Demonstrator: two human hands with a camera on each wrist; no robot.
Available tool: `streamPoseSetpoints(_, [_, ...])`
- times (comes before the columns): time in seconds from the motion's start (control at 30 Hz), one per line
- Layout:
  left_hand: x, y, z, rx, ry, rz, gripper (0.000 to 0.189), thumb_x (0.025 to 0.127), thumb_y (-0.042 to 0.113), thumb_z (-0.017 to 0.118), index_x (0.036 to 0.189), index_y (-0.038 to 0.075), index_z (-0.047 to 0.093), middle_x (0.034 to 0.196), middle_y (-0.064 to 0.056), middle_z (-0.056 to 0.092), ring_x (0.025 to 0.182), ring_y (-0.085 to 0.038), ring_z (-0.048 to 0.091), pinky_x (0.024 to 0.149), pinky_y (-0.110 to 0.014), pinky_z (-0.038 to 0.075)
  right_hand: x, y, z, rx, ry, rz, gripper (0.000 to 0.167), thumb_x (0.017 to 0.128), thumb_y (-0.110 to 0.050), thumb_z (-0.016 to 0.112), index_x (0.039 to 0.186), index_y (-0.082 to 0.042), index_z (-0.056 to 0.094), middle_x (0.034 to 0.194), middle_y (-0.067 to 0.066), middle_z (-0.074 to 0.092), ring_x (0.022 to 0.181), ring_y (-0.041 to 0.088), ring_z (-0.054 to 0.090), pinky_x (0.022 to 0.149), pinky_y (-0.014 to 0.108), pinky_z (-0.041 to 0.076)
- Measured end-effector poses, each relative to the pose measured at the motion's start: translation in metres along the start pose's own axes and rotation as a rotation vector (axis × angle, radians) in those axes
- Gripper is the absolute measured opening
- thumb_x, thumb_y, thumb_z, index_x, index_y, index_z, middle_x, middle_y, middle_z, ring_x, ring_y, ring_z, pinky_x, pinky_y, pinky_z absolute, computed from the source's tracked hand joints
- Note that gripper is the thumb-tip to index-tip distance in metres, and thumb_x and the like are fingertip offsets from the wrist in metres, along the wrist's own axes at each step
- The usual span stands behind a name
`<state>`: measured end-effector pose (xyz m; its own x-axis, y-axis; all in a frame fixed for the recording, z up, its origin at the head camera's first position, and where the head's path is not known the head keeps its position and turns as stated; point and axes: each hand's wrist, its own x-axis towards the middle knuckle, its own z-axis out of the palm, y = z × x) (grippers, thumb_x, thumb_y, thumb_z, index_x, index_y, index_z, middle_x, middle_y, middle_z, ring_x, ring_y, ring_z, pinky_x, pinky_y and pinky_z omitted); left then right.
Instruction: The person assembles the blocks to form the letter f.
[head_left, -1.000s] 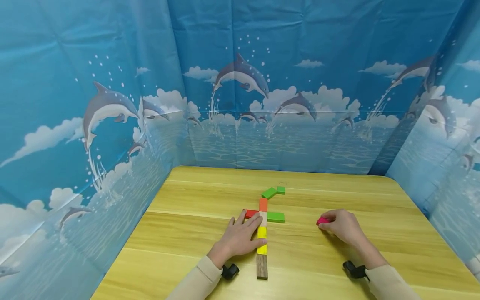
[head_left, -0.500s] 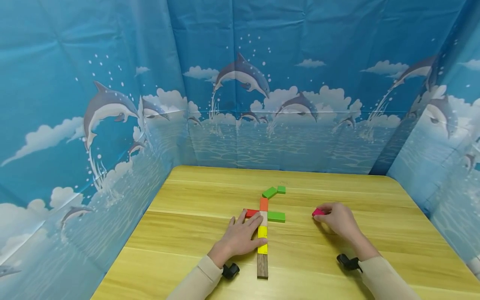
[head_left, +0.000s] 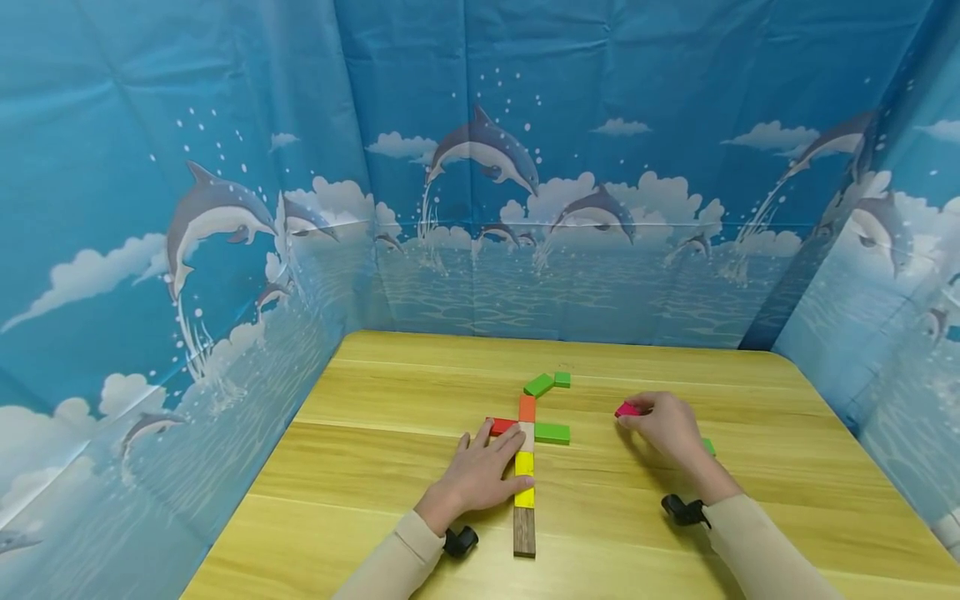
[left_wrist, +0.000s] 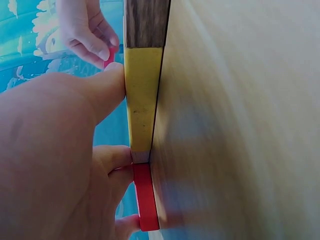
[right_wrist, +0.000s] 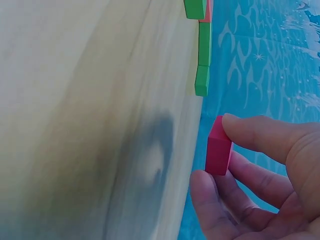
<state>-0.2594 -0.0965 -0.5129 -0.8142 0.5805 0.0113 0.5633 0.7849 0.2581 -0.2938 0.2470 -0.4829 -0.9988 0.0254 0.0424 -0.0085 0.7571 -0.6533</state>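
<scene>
My left hand (head_left: 480, 477) lies with spread fingers across the row of blocks. Its fingertips touch the red block (head_left: 504, 427) and pale block (head_left: 527, 439), and the thumb rests on the yellow section (left_wrist: 142, 100). Below that is a dark brown block (head_left: 524, 533); above the pale one is an orange block (head_left: 527, 408), and to its right a green block (head_left: 552, 433). From the orange block's top, a slanted green block (head_left: 539, 384) leads to a small green block (head_left: 562, 379). My right hand (head_left: 663, 425) pinches a pink block (right_wrist: 219, 150) above the table, right of the row.
Another green block (head_left: 708, 447) peeks out behind the right wrist. The wooden table (head_left: 375, 392) ends at a blue dolphin-print curtain (head_left: 420, 283) at the back and sides. A black wrist device (head_left: 461, 542) sits under the left cuff.
My right hand has carried the pink block left and toward the back of the table, uncovering a green block by the wrist. The left hand and the row of blocks stay still.
</scene>
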Motion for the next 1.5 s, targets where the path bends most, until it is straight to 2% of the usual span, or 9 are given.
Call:
streamPoseSetpoints(0.4, [0.001, -0.004, 0.006, 0.011, 0.021, -0.003, 0.079, 0.098, 0.07, 0.04, 0.161, 0.025, 0.026, 0.166, 0.01, 0.021, 0.153, -0.035, 0.01, 0.114, -0.067, 0.018, 0.022, -0.011, 0.005, 0.017, 0.049, -0.035, 0.039, 0.09, -0.023, 0.079, 0.121, -0.002, 0.072, 0.105, 0.014, 0.073, 0.092, 0.029, 0.066, 0.071, 0.04, 0.056])
streamPoseSetpoints(0.77, [0.001, -0.003, 0.006, 0.007, 0.025, -0.002, 0.079, 0.097, 0.07, 0.042, 0.161, 0.025, 0.028, 0.166, 0.01, 0.021, 0.153, -0.035, 0.01, 0.114, -0.067, 0.018, 0.04, -0.015, 0.016, 0.053, 0.04, -0.031, 0.039, 0.09, -0.021, 0.078, 0.122, -0.001, 0.071, 0.11, 0.018, 0.071, 0.096, 0.031, 0.065, 0.075, 0.041, 0.056])
streamPoseSetpoints(1.07, [-0.001, -0.002, 0.001, -0.004, -0.019, 0.001, 0.078, 0.099, 0.068, 0.041, 0.162, 0.025, 0.025, 0.167, 0.009, 0.019, 0.153, -0.036, 0.009, 0.114, -0.067, 0.017, 0.058, -0.017, 0.024, 0.063, 0.022, -0.029, 0.038, 0.091, -0.018, 0.077, 0.123, 0.001, 0.07, 0.111, 0.018, 0.07, 0.096, 0.031, 0.064, 0.074, 0.04, 0.055])
streamPoseSetpoints(1.3, [-0.002, -0.002, -0.002, 0.0, -0.012, 0.0, 0.078, 0.099, 0.068, 0.041, 0.162, 0.024, 0.026, 0.166, 0.009, 0.02, 0.153, -0.036, 0.011, 0.114, -0.067, 0.019, 0.072, -0.024, 0.03, 0.049, 0.021, -0.036, 0.038, 0.091, -0.013, 0.076, 0.124, 0.004, 0.068, 0.115, 0.023, 0.069, 0.1, 0.034, 0.062, 0.078, 0.041, 0.055])
streamPoseSetpoints(1.5, [-0.002, -0.002, -0.002, 0.003, -0.015, 0.001, 0.078, 0.099, 0.068, 0.041, 0.162, 0.024, 0.026, 0.166, 0.008, 0.02, 0.152, -0.036, 0.011, 0.114, -0.067, 0.018, 0.081, -0.028, 0.036, 0.044, 0.0, -0.015, 0.038, 0.091, -0.015, 0.076, 0.124, 0.003, 0.069, 0.113, 0.02, 0.069, 0.101, 0.033, 0.062, 0.079, 0.042, 0.054])
